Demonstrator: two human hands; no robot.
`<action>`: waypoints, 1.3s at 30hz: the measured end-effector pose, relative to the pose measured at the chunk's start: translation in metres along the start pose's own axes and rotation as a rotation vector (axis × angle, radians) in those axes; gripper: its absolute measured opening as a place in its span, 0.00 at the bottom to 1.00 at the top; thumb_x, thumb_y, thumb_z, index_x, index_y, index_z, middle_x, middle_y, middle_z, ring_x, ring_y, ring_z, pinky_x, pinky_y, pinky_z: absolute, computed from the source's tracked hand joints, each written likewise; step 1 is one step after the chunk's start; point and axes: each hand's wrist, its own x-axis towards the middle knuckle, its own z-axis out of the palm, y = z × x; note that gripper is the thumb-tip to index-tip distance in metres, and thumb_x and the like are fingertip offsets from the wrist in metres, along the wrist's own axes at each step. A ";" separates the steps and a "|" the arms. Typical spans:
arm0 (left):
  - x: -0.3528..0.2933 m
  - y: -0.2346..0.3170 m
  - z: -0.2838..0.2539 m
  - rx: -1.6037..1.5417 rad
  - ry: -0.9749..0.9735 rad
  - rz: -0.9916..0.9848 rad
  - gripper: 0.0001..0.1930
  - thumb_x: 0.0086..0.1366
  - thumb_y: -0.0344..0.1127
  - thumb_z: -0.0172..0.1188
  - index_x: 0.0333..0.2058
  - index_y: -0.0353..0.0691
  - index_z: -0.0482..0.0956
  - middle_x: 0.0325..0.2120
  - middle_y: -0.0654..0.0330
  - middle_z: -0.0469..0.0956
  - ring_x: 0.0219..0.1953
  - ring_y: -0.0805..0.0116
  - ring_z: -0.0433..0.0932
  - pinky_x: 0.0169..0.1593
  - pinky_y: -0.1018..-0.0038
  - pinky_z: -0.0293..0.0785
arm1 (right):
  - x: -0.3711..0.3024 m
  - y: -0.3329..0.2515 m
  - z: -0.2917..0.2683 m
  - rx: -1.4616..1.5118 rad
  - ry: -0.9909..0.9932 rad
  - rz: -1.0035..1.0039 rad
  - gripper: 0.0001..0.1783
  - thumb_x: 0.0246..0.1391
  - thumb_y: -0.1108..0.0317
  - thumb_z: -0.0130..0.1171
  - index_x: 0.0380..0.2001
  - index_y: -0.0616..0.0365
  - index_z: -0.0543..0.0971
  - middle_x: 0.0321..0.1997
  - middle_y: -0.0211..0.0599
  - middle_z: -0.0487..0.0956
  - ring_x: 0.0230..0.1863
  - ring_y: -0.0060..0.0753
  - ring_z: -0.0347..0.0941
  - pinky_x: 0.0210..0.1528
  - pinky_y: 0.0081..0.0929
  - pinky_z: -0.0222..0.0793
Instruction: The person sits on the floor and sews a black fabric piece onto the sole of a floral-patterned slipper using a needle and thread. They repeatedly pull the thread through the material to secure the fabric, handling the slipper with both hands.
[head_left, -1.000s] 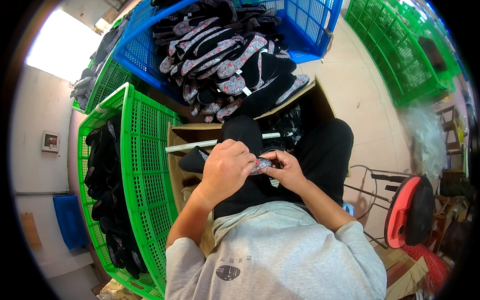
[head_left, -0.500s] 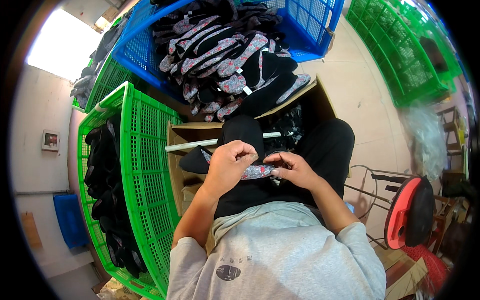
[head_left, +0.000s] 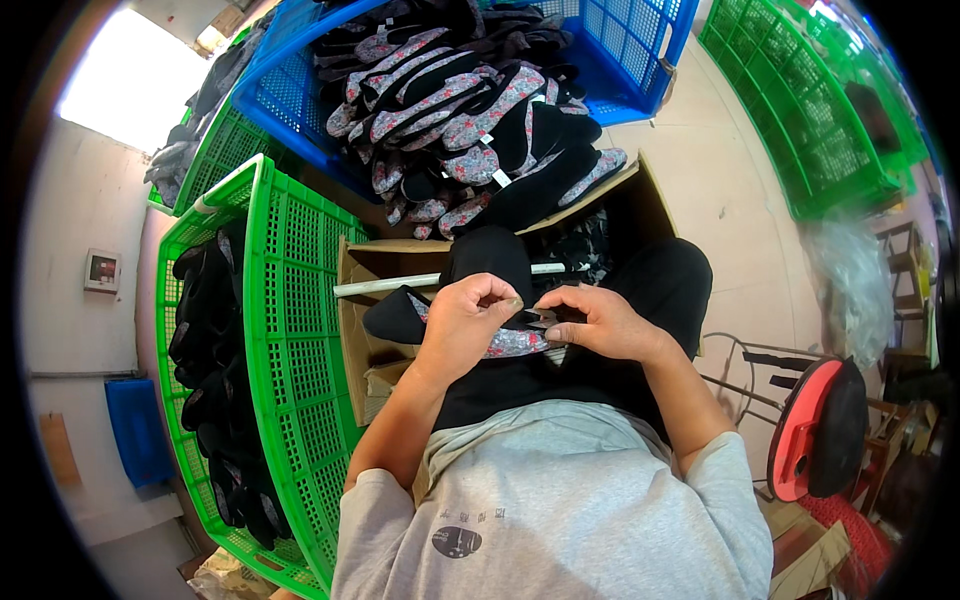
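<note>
A black fabric slipper with a grey-and-red floral part (head_left: 515, 344) lies across my lap between my hands. Its black end (head_left: 392, 316) sticks out to the left. My left hand (head_left: 464, 322) is closed over its middle, thumb and forefinger pinched together above the cloth; whether something thin is in that pinch is too small to see. At the floral end, my right hand (head_left: 602, 322) grips with thumb and bent fingers. Something small and pale shows by the right fingertips, too small to name. The hands are a short way apart.
Many similar floral slippers (head_left: 480, 120) heap out of a blue crate (head_left: 625, 50) ahead. Black ones fill a green crate (head_left: 310, 300) at left. Before my knees stands an open cardboard box (head_left: 650, 205) with a white rod (head_left: 385, 286) across it. A red-and-black stool (head_left: 815, 430) is at right.
My right hand has shifted slightly to the right, its fingers straighter over the slipper, and a small pale thing now shows at its fingertips. The left hand stays nearly in place.
</note>
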 end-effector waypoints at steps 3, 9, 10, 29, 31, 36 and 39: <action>0.000 0.001 0.000 -0.009 0.006 -0.021 0.02 0.63 0.26 0.64 0.32 0.34 0.81 0.25 0.70 0.77 0.27 0.85 0.70 0.31 0.85 0.66 | 0.002 -0.009 -0.003 -0.097 -0.002 0.021 0.19 0.53 0.58 0.67 0.47 0.50 0.81 0.36 0.38 0.82 0.38 0.41 0.76 0.44 0.34 0.71; 0.000 -0.003 0.004 -0.038 0.001 -0.008 0.01 0.63 0.25 0.64 0.32 0.34 0.81 0.26 0.70 0.78 0.28 0.85 0.71 0.32 0.84 0.68 | 0.004 -0.016 -0.003 -0.168 0.017 0.036 0.19 0.51 0.56 0.68 0.46 0.46 0.82 0.31 0.38 0.80 0.38 0.42 0.76 0.42 0.36 0.70; 0.000 -0.003 0.004 -0.023 0.005 -0.002 0.01 0.63 0.25 0.64 0.32 0.34 0.81 0.26 0.70 0.78 0.28 0.85 0.71 0.32 0.84 0.68 | 0.004 -0.015 -0.003 -0.182 0.025 0.026 0.19 0.51 0.56 0.68 0.46 0.46 0.82 0.31 0.38 0.80 0.38 0.43 0.76 0.41 0.37 0.70; 0.001 -0.005 0.007 0.067 0.051 0.046 0.02 0.62 0.25 0.64 0.31 0.36 0.80 0.26 0.70 0.77 0.28 0.85 0.70 0.33 0.84 0.67 | 0.008 -0.011 0.008 -0.127 0.083 0.016 0.13 0.53 0.65 0.68 0.43 0.53 0.84 0.36 0.33 0.84 0.35 0.36 0.76 0.40 0.31 0.70; 0.001 -0.006 0.007 0.073 0.056 0.050 0.02 0.62 0.25 0.64 0.31 0.37 0.80 0.26 0.70 0.77 0.28 0.84 0.70 0.33 0.84 0.67 | 0.009 -0.010 0.008 -0.094 0.092 0.011 0.13 0.53 0.66 0.67 0.43 0.54 0.84 0.36 0.34 0.84 0.35 0.35 0.76 0.40 0.30 0.70; 0.002 -0.007 0.009 0.059 0.077 0.039 0.02 0.62 0.25 0.65 0.31 0.36 0.80 0.26 0.69 0.77 0.28 0.84 0.71 0.33 0.83 0.67 | 0.008 -0.003 0.011 0.041 0.125 0.076 0.12 0.53 0.64 0.67 0.41 0.52 0.85 0.32 0.36 0.83 0.37 0.36 0.78 0.41 0.28 0.71; 0.002 -0.002 0.011 0.046 0.112 0.046 0.02 0.62 0.26 0.65 0.32 0.35 0.81 0.26 0.69 0.78 0.28 0.84 0.71 0.32 0.83 0.68 | 0.006 0.005 0.009 0.111 0.077 0.081 0.14 0.54 0.71 0.67 0.44 0.60 0.82 0.36 0.30 0.83 0.37 0.22 0.76 0.41 0.22 0.70</action>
